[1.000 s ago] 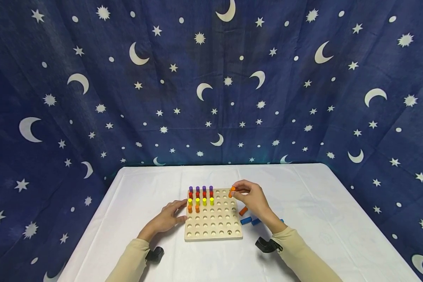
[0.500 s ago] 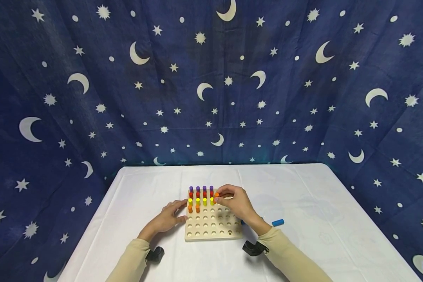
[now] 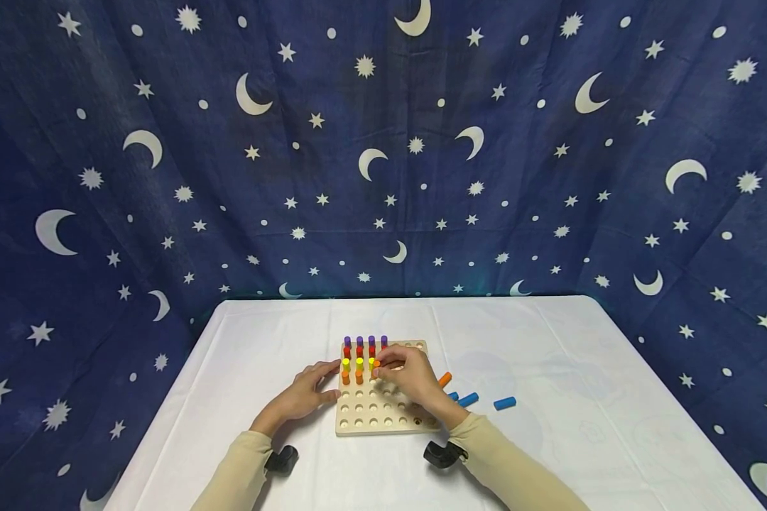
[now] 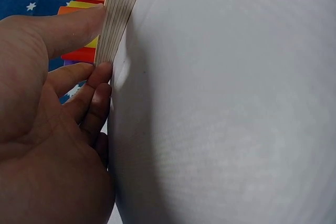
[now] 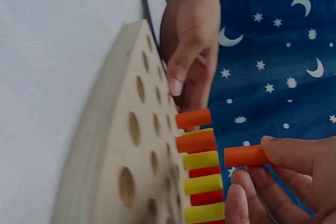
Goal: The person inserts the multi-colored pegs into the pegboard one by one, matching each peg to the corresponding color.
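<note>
A wooden pegboard (image 3: 380,429) lies on the table before me. At its far left, rows of purple pegs (image 3: 348,342), red pegs (image 3: 347,352) and yellow pegs (image 3: 346,365) stand upright, with two orange pegs (image 3: 359,378) in front of them. My right hand (image 3: 415,377) pinches another orange peg (image 5: 244,156) between thumb and fingers, above the board near the yellow row. In the right wrist view its free end is apart from the board. My left hand (image 3: 303,394) rests at the board's left edge, thumb and fingertips touching the side (image 4: 118,17).
Right of the board lie a loose orange peg (image 3: 445,379) and several blue pegs (image 3: 504,403). The table has a white cloth (image 3: 550,440). A dark blue curtain (image 3: 518,170) with moons and stars hangs behind and at both sides.
My right hand has carried the orange peg leftward and nearer across the board, from its far right to beside the yellow pegs. The left hand stays at the board's edge.
</note>
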A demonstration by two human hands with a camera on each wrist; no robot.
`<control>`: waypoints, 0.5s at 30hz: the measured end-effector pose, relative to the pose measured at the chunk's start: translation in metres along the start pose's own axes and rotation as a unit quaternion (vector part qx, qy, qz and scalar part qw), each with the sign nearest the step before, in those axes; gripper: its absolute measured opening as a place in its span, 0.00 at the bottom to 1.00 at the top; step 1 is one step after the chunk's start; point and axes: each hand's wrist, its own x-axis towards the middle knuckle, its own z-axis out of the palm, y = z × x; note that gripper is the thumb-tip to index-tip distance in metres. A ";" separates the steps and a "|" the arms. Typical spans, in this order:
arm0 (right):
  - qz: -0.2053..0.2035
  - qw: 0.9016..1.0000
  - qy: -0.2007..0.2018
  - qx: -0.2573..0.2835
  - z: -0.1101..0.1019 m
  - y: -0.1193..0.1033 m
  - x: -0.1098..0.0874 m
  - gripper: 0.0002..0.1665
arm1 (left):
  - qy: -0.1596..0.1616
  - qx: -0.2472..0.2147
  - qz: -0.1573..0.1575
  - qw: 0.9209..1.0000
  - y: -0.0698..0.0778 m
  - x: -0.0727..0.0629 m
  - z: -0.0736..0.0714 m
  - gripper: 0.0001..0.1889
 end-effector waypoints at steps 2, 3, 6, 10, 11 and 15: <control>0.003 1.000 -0.001 -0.005 0.004 0.002 0.001 0.09 | -0.001 0.001 -0.005 1.000 0.000 0.000 0.000 0.34; 0.005 1.000 -0.002 -0.003 0.006 0.004 0.001 0.09 | -0.002 0.001 -0.007 1.000 0.001 0.000 0.000 0.34; 0.016 1.000 0.001 -0.002 0.011 0.008 0.002 0.09 | -0.002 -0.001 -0.011 1.000 0.002 0.000 0.000 0.34; 0.023 1.000 0.008 -0.011 0.016 0.013 0.001 0.09 | -0.001 -0.004 -0.013 1.000 0.003 0.000 0.000 0.34; 0.023 1.000 0.010 -0.014 0.017 0.014 0.001 0.09 | 0.000 -0.003 -0.012 1.000 0.003 0.000 0.000 0.34; 0.016 0.999 0.015 -0.027 0.019 0.019 0.001 0.09 | -0.001 -0.003 -0.013 1.000 0.002 -0.001 0.000 0.34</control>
